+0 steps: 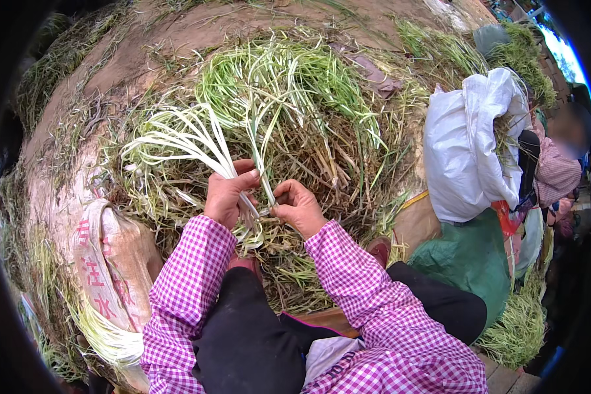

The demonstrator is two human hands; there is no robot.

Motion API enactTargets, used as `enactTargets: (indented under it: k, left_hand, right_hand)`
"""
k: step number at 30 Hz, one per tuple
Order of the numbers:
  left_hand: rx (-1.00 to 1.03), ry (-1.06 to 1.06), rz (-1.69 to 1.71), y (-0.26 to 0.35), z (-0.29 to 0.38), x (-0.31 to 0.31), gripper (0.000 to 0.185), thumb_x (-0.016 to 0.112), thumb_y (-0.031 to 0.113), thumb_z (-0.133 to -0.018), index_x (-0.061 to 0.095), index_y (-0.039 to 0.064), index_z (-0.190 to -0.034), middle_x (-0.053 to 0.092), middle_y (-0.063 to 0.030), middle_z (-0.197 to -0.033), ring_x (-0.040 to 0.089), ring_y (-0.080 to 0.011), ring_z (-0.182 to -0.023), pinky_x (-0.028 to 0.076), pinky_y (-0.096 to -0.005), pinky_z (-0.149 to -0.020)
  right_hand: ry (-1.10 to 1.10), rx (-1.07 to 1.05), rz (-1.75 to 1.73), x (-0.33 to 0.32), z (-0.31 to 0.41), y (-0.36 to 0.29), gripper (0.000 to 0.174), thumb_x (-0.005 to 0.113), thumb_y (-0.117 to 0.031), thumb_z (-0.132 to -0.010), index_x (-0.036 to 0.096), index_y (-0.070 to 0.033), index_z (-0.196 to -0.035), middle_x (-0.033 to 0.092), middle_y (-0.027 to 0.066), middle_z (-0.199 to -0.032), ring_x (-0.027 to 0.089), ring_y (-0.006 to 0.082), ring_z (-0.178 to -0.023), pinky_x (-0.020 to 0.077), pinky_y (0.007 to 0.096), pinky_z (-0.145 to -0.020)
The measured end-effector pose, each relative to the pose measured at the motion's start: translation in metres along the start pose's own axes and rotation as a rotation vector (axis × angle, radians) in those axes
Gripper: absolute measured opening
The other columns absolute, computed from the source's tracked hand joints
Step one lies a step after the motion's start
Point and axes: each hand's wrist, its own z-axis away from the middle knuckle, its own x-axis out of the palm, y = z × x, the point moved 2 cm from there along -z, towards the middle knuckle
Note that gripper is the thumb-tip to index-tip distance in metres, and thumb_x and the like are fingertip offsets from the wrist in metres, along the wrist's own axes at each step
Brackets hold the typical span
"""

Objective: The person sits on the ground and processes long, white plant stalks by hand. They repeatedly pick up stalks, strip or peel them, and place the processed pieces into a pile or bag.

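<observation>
My left hand is closed around a fanned bunch of slender white allium stalks, their tops pointing up and left and their lower ends hanging below my palm. Beside it, my right hand pinches the base of a paler green stalk between thumb and bent fingers. That stalk's leaves spread upward, and its upper part passes close to my left thumb. Beyond both hands lies a heap of green-leaved stalks with brown, dry lower ends. Peeled scraps hang or lie below my hands.
At left stands a woven sack bearing red writing, with a bundle of white stalks against it. A white sack and a green sack are at right. Another person sits beyond them. Plant litter covers much of the ground.
</observation>
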Motion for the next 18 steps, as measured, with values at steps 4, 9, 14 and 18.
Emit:
enactTargets:
  k: [4,9,14,18]
  left_hand:
    - [0.007,0.028,-0.029,-0.011,-0.003,0.004,0.023,0.062,0.000,-0.077,0.056,-0.005,-0.099,0.061,-0.0109,-0.080,0.058,-0.0156,-0.061,0.043,-0.0229,-0.038]
    - [0.036,0.097,0.084,-0.018,0.005,0.001,0.019,0.061,-0.003,-0.077,0.057,-0.005,-0.095,0.062,-0.0111,-0.078,0.058,-0.0151,-0.055,0.044,-0.0229,-0.037]
    - [0.026,0.090,0.125,-0.019,0.008,-0.007,0.021,0.060,-0.005,-0.077,0.052,-0.005,-0.096,0.061,-0.0126,-0.077,0.062,-0.0194,-0.059,0.044,-0.0228,-0.038]
    - [0.112,0.153,0.311,-0.012,0.017,-0.019,0.023,0.057,-0.007,-0.078,0.049,-0.007,-0.099,0.059,-0.0142,-0.077,0.064,-0.0217,-0.061,0.046,-0.0228,-0.038]
  right_hand:
    - [0.020,0.017,0.059,0.007,0.002,0.002,0.022,0.064,0.000,-0.074,0.056,-0.003,-0.094,0.057,-0.0020,-0.075,0.050,0.0045,-0.066,0.0422,0.0203,-0.059]
    - [0.095,0.018,0.011,0.018,0.010,0.005,0.009,0.063,-0.005,-0.079,0.061,-0.001,-0.087,0.059,-0.0014,-0.076,0.049,0.0040,-0.064,0.0417,0.0203,-0.059]
    - [0.168,-0.019,0.153,0.026,0.015,0.008,0.008,0.059,-0.007,-0.083,0.063,-0.001,-0.086,0.054,-0.0024,-0.070,0.046,0.0048,-0.062,0.0395,0.0210,-0.057]
    - [0.629,0.001,-0.071,-0.016,0.009,-0.011,0.014,0.054,-0.012,-0.088,0.062,-0.001,-0.088,0.062,0.0051,-0.079,0.056,0.0106,-0.066,0.0475,0.0250,-0.062]
